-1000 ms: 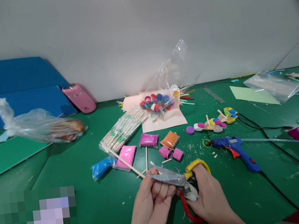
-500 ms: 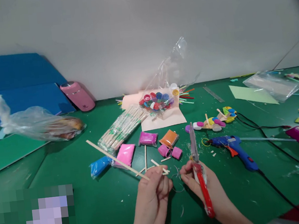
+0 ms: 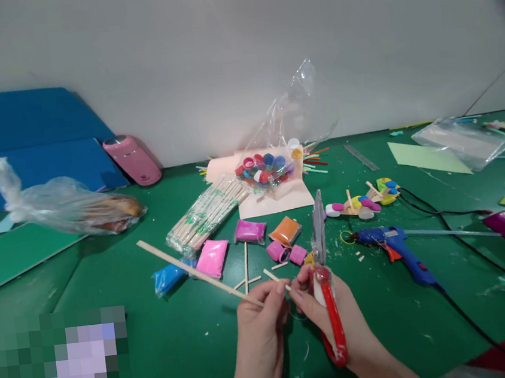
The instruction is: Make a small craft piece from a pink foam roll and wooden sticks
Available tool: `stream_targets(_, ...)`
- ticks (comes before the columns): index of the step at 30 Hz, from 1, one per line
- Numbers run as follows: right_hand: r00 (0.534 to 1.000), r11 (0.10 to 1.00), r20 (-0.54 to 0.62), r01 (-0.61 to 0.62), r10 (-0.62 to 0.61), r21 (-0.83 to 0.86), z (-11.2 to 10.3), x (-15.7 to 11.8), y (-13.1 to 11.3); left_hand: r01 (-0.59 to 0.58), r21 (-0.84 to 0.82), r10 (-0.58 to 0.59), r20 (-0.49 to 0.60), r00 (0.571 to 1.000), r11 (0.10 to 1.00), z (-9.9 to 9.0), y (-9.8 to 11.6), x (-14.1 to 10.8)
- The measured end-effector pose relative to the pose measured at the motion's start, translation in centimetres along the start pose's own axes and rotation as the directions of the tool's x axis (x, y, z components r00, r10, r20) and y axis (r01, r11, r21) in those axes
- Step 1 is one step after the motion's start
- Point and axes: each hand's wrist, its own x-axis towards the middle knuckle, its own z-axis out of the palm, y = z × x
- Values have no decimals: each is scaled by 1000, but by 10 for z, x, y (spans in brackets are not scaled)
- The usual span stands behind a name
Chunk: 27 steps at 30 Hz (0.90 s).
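My left hand (image 3: 264, 326) is closed on a long wooden chopstick (image 3: 198, 273), which slants up to the left. Between its thumb and finger it also pinches a short cut stick piece (image 3: 272, 276). My right hand (image 3: 337, 312) grips red-handled scissors (image 3: 320, 236), blades pointing up. Its thumb and fingertip meet the near end of that short piece, close to my left fingertips. Just beyond my hands lie more stick pieces (image 3: 246, 265), pink caps (image 3: 298, 254), and clay packets in pink (image 3: 213, 258), blue (image 3: 171, 277), purple (image 3: 250, 231) and orange (image 3: 285, 230).
A blue glue gun (image 3: 394, 246) with a black cord lies at right, below a colourful stick-and-clay model (image 3: 357, 205). Packaged chopsticks (image 3: 210, 211) and a bag of bottle caps (image 3: 268, 169) lie farther back. A pink bottle (image 3: 132, 161) leans at back left.
My hands have come together. My right hand moved left with the scissors, and its fingertips now reach the short stick piece. My left hand shifted slightly right with the chopstick.
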Motion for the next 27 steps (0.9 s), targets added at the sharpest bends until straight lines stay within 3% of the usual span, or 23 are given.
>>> stream_targets(5, 989, 987, 122, -100, 86, 123, -2, -1, 5, 98, -101, -86, 115, 990, 990, -1, 3, 2)
stream_targets(10, 987, 989, 151, -83, 64, 125, -3, -2, 11, 150, -150, -122, 183, 976, 977, -1, 4, 1)
stream_targets(13, 992, 994, 106, -75, 67, 76, -4, -1, 13, 130, -134, -103, 193, 976, 982, -1, 4, 2)
stream_targets(19, 998, 998, -17, -65, 65, 2, -17, 7, 9, 83, 57, -94, 210, 973, 995, -4, 2, 0)
stream_targets(24, 989, 995, 104, -102, 101, 7, -23, 10, 7, 80, 259, -160, 303, 939, 963, -7, -6, 0)
stream_targets(27, 986, 992, 110, -127, 126, 4, -24, 9, 8, 103, 304, -210, 345, 915, 947, -8, -8, 1)
